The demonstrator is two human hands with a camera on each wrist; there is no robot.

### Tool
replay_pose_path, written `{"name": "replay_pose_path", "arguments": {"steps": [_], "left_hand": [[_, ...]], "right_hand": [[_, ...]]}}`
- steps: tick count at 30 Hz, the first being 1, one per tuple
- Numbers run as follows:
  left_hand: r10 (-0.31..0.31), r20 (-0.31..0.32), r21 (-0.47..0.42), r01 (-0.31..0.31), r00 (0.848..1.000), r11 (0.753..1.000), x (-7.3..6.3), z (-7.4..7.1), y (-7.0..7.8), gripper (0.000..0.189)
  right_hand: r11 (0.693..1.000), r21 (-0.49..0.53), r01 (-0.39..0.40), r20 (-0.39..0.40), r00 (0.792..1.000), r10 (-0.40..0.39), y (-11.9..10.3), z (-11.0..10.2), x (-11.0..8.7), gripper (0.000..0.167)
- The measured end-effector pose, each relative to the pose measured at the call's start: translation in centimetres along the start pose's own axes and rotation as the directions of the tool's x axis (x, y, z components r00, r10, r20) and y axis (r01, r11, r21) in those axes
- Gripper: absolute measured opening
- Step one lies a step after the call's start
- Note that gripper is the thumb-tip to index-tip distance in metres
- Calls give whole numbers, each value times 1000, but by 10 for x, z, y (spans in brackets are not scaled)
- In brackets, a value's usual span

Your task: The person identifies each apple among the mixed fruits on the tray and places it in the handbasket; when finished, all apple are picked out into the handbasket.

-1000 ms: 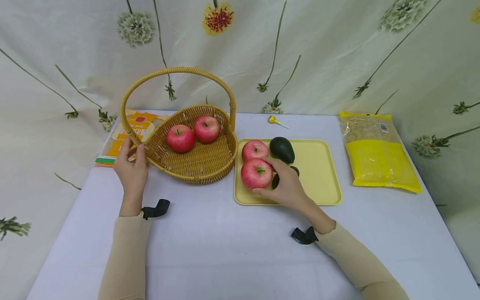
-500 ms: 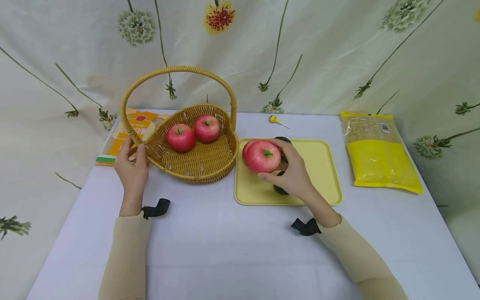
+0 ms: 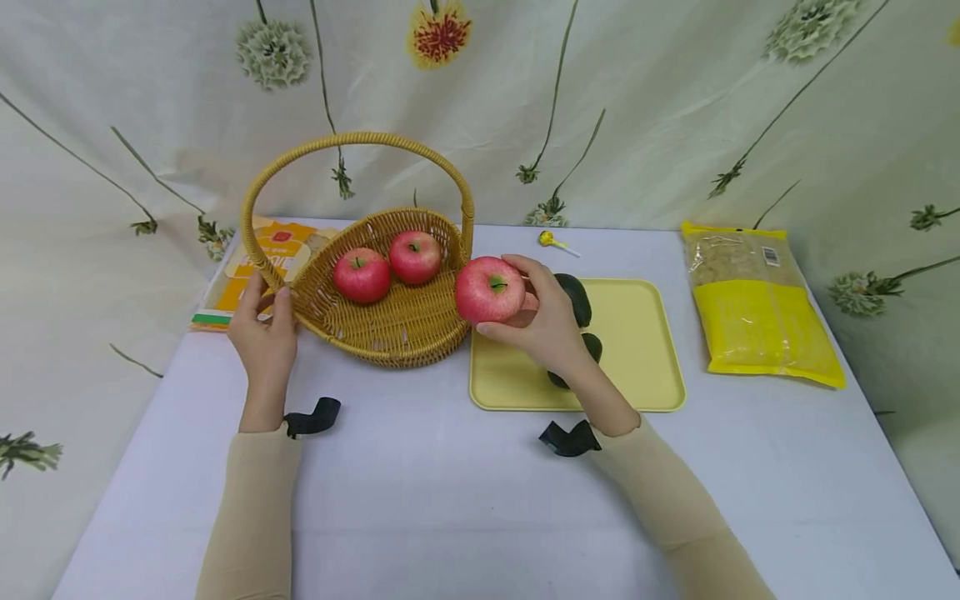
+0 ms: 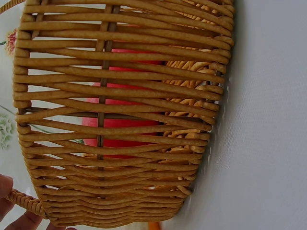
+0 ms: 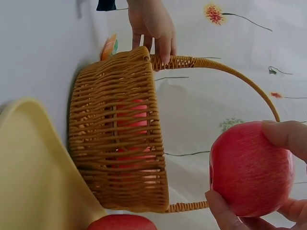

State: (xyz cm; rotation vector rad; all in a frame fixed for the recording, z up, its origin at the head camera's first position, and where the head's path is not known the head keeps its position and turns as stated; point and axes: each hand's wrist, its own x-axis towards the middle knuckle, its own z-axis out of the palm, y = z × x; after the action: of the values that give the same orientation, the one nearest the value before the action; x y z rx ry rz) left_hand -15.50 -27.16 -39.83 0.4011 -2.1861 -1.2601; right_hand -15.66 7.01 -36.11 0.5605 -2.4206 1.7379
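Red apple (image 3: 490, 289): pinched by curled right hand (image 3: 551, 325), raised between both hands. Wicker basket (image 3: 382, 337): gripped at handle (image 3: 360, 138) by left hand (image 3: 266, 333). Loading apparently under way; careful lowering inside seemingly called for.

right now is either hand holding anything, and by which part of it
The right hand holds a red apple by its sides; the left hand grips the wicker basket by the left end of its handle.

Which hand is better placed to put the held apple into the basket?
Probably the right hand: it grips the apple, which shows at the right edge of the basket in the head view. The left hand holds the handle at the opposite side.
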Motion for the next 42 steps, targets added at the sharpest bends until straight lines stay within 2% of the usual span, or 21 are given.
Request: {"name": "replay_pose_path", "arguments": {"steps": [8, 12, 15, 20, 26, 35, 42], "left_hand": [[-17, 6, 7, 17, 1000, 1000, 0, 0, 0, 44], [-17, 4, 13, 17, 1000, 1000, 0, 0, 0, 44], [-14, 3, 12, 14, 1000, 1000, 1, 0, 0, 44], [-8, 4, 6, 8, 1000, 1000, 1, 0, 0, 44], [-13, 2, 12, 13, 1000, 1000, 1, 0, -2, 44], [-17, 2, 21, 17, 1000, 1000, 0, -1, 0, 45], [-9, -5, 17, 9, 1000, 1000, 1, 0, -1, 45]], "right_hand": [[1000, 25, 5, 64, 998, -6, -7, 34, 17, 78], [1000, -24, -11, 125, 992, 13, -9, 50, 27, 78], [995, -100, 13, 166, 986, 3, -10, 61, 34, 79], [985, -160, 61, 243, 970, -20, -12, 81, 45, 82], [973, -223, 66, 326, 945, 11, -13, 103, 55, 79], [966, -259, 20, 392, 916, 86, -9, 121, 64, 82], [961, -271, 58, 441, 895, 70, 0, 135, 72, 80]]}}
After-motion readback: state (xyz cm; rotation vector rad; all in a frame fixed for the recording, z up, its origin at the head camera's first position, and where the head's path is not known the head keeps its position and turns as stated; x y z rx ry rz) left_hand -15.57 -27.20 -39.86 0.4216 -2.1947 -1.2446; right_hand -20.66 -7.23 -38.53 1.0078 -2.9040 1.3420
